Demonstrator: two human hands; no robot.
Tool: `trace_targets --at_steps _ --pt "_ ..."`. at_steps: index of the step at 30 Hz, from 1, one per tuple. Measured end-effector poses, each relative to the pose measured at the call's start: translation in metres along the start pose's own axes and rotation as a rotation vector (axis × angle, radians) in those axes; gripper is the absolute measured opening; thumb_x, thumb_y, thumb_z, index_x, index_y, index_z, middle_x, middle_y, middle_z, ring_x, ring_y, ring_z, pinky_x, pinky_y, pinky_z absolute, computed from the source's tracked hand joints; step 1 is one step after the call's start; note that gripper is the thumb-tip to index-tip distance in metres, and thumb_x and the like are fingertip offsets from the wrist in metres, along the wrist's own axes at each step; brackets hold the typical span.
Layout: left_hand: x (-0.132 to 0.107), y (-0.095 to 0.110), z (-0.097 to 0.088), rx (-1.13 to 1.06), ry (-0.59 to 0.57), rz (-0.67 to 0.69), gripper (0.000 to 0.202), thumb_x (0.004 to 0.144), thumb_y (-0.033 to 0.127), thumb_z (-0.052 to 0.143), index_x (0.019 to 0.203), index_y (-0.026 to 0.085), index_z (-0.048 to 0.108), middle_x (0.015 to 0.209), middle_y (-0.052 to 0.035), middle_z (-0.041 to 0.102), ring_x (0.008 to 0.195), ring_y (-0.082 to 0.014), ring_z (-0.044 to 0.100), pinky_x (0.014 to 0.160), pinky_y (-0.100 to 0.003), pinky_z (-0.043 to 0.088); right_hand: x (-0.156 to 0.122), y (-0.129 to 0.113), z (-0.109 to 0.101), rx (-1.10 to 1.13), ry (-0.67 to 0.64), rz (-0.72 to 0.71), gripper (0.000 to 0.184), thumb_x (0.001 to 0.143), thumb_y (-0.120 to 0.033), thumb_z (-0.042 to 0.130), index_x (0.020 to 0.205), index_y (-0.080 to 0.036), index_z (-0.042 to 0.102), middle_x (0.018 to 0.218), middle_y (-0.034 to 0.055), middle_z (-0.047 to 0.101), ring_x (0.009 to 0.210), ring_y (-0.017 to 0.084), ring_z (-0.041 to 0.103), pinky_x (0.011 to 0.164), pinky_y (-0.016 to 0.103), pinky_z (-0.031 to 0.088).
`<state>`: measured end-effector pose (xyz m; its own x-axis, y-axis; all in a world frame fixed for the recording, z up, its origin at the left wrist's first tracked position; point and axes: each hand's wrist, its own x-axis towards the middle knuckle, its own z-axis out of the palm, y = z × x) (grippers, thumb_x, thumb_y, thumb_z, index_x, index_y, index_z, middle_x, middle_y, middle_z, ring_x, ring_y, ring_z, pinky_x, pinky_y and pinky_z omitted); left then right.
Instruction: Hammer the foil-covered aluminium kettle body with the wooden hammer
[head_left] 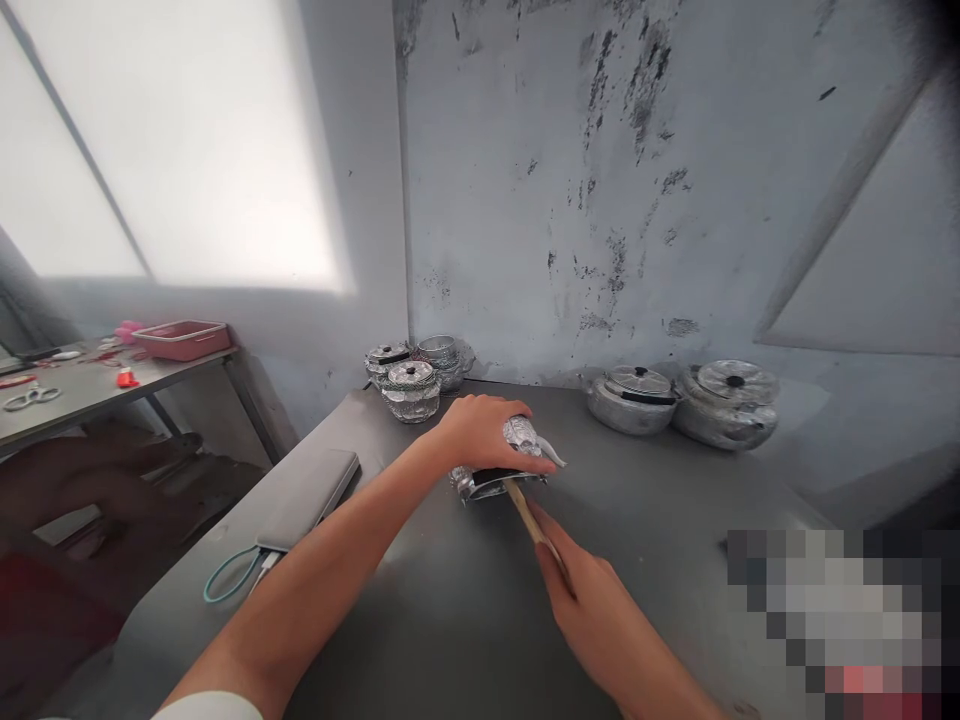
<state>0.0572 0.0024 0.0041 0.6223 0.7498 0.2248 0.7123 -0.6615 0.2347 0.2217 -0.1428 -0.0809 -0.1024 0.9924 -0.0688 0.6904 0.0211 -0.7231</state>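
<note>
My left hand (484, 432) presses down on a small embossed silver metal piece (501, 470) that lies on the grey metal table (450, 610). My fingers wrap over its top, hiding much of it. My right hand (581, 590) grips a thin wooden stick (529, 515) whose far tip touches a dark band on the near side of the silver piece.
Small lidded silver pots (411, 385) stand at the table's back left, two larger lidded ones (679, 400) at the back right. A flat grey case with a teal cord (300, 510) lies near the left edge. A side table with a pink tray (180, 338) stands left.
</note>
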Motion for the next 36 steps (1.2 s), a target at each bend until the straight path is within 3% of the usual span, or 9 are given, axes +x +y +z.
trace_targets --at_steps 12,23,36 --pt "-0.0001 -0.0002 -0.0016 -0.011 -0.011 0.006 0.094 0.065 0.095 0.051 0.134 0.032 0.06 0.124 -0.0021 0.07 0.11 -0.0312 0.065 0.091 -0.037 0.049 -0.0005 0.0008 -0.0008 0.01 0.007 0.017 0.059 0.101 -0.037 0.029 0.158 -0.024 0.034 0.068 -0.0015 0.061 0.053 0.018 0.052 0.056 0.026 0.037" --pt "-0.0002 0.0003 -0.0003 0.006 -0.001 0.004 0.094 0.064 0.095 0.05 0.133 0.033 0.06 0.121 -0.0017 0.071 0.108 -0.0306 0.066 0.089 -0.037 0.049 -0.0026 0.0022 0.0024 0.023 0.011 -0.037 0.057 0.103 -0.039 0.028 0.158 -0.025 0.032 0.061 -0.0058 0.047 0.049 0.016 0.042 0.053 0.026 0.032" --pt "-0.0003 -0.0003 -0.0011 -0.007 0.001 0.0 0.092 0.064 0.094 0.052 0.131 0.032 0.061 0.122 -0.0015 0.071 0.11 -0.0309 0.065 0.09 -0.038 0.049 -0.0033 0.0028 0.0036 0.012 0.004 -0.012 0.056 0.103 -0.039 0.026 0.156 -0.023 0.035 0.059 -0.0061 0.046 0.049 0.016 0.042 0.052 0.026 0.029"
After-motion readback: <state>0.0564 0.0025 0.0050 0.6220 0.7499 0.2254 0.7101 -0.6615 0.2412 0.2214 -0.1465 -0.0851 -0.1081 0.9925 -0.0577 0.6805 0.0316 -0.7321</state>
